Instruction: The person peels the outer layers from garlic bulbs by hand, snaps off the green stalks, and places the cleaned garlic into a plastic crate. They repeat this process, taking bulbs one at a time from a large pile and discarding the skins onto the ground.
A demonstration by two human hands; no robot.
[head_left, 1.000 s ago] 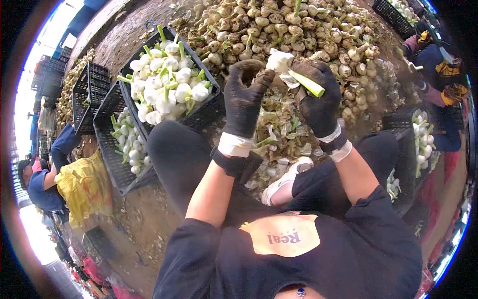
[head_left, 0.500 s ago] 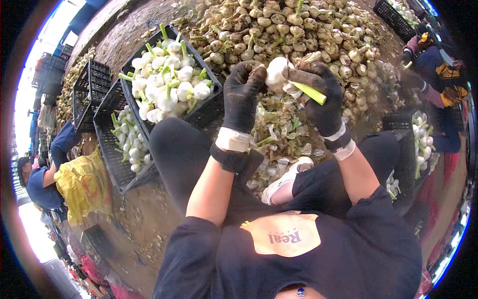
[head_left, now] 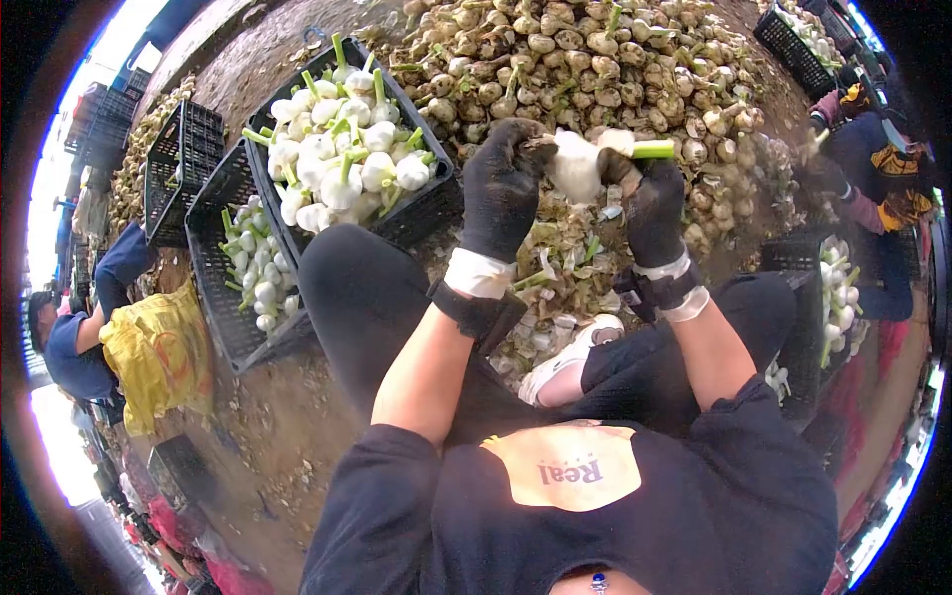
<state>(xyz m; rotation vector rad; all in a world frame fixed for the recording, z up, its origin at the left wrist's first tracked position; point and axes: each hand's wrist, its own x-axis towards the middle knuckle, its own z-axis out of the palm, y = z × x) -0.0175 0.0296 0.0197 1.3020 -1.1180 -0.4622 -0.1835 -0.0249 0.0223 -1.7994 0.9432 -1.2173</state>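
A white garlic bulb [head_left: 575, 167], smeared by motion, is between my two gloved hands above the ground. My left hand [head_left: 504, 193] is closed, its thumb and fingers pinched at the bulb's left side. My right hand [head_left: 654, 210] wraps round the neck of the garlic, and the cut green stem [head_left: 653, 149] sticks out to the right. Under the hands lies a litter of peeled skins and stem scraps [head_left: 570, 253]. Beyond them rises a big heap of unpeeled garlic [head_left: 595, 64].
A black crate [head_left: 436, 198] of cleaned garlic stands by my left knee, beside a lower crate [head_left: 223, 322] with more bulbs. Another crate [head_left: 808, 342] is at my right. Co-workers sit at left [head_left: 79, 347] and right [head_left: 873, 169].
Both hands have shifted slightly, the left one to the right. The garlic has turned, so its stem now points level to the right instead of down and right.
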